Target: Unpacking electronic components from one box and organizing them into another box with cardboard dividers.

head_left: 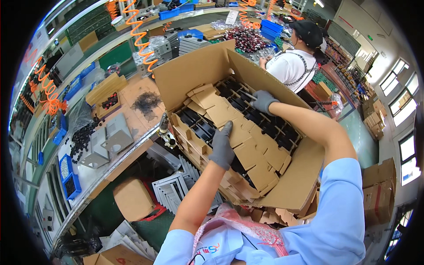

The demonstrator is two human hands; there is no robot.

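Note:
A large open carton stands in front of me, its flaps raised. Inside, a grid of cardboard partitions separates rows of black parts. Over the middle lies a stack of folded, notched cardboard dividers. My left hand, in a grey glove, grips the left edge of this stack, with one digit on top and the others hidden. My right hand, also gloved in grey, is over the far right rows of the grid. Its fingers are closed together; what they hold is too small to tell.
At left, a workbench carries grey metal housings, black small parts and blue bins. Orange coiled hoses hang above. A person in a white top works beyond the carton. Grey metal frames lie below the bench.

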